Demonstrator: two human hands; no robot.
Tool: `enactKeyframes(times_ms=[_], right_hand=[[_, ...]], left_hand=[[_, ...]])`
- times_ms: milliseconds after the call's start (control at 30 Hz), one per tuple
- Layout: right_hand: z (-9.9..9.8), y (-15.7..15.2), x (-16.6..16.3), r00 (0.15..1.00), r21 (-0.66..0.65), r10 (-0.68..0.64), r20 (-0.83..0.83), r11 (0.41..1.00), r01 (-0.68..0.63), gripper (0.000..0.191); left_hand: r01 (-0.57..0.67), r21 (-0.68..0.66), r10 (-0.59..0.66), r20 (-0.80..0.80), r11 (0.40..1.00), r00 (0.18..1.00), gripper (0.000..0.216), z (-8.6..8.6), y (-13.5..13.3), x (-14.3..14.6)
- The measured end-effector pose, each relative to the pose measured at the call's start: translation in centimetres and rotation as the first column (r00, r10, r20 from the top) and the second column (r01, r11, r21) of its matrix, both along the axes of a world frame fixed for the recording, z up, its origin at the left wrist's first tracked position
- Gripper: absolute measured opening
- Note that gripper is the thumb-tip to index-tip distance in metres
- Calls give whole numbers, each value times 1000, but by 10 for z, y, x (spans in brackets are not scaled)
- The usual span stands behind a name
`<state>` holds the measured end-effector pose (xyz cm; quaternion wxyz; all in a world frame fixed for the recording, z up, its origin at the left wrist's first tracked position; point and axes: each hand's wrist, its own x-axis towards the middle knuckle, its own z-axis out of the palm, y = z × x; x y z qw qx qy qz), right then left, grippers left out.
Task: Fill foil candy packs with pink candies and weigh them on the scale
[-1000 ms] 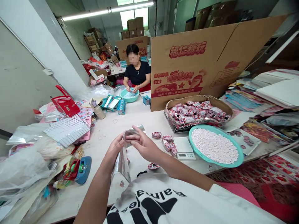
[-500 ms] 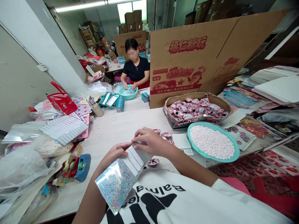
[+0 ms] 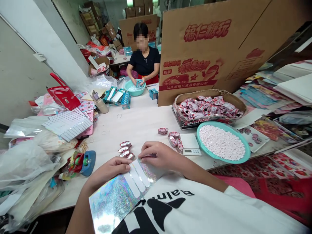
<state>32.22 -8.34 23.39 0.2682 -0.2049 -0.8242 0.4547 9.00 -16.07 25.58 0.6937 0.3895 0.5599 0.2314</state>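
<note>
Holographic sheet point(image 3: 117, 196): held aslant before the white shirt point(image 3: 170, 201), above the near edge of the tabletop point(image 3: 143, 126); the shiny face is turned up, apparently so the strips can be seen.
White strips point(image 3: 137, 178): three, side by side on the sheet, lying between the two hands.
Left hand point(image 3: 109, 170): thumb on the face, fingers behind, clamped on the sheet's edge; likely the steadying grip.
Right hand point(image 3: 159, 156): fingers together, pinching the sheet's upper corner, presumably for finer control; whether a strip is lifted there cannot be told, as the fingers cover the spot.
Red-and-white packs point(image 3: 124, 150): grouped on the tabletop just beyond the hands, seemingly kept within reach.
Digital scale point(image 3: 190, 142): flat, between further packs point(image 3: 172, 140) and the turquoise tray, display facing the wearer, presumably for easy reading.
Turquoise tray point(image 3: 248, 150): filled with white tablets; its raised rim likely stops them rolling off.
Carton point(image 3: 177, 118): behind the tray, heaped with similar packs, its walls containing the pile.
</note>
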Motion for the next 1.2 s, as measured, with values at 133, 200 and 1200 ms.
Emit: enactKeyframes(times_ms=[133, 200, 1200], right_hand=[[-6, -11, -2, 999, 104, -44, -23, 994, 46, 20], [-10, -16, -2, 997, 171, -72, -11, 983, 73, 21], [-37, 3, -5, 989, -266, 134, -68, 953, -147, 20]], left_hand=[[-51, -48, 40, -210, 998, 977, 34, 5, -6, 1], [-74, -76, 51, -272, 994, 961, 36, 6, -8, 2], [-268, -5, 242, -407, 963, 880, 50, -23, 3, -68]])
